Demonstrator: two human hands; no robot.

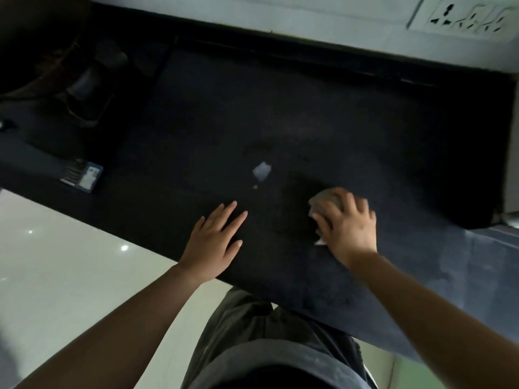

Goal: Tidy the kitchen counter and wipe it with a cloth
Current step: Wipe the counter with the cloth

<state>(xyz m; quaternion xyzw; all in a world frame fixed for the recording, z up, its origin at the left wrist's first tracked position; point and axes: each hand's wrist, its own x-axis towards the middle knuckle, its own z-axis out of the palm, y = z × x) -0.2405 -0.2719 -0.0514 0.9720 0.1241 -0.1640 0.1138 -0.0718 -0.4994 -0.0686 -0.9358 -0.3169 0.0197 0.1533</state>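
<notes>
The dark kitchen counter (309,113) runs across the view. My right hand (349,228) presses a bunched grey cloth (323,202) flat on the counter near its front edge; the hand is blurred. My left hand (216,242) lies flat on the counter to the left of it, fingers spread, holding nothing. A pale glint or wet patch (261,171) shows on the counter just beyond the two hands.
A small blue and black box (82,177) lies at the counter's left front. Dark stove parts (84,80) sit at the far left. A white socket plate (463,16) is on the wall at top right. Pale floor tiles (56,262) lie below the counter edge.
</notes>
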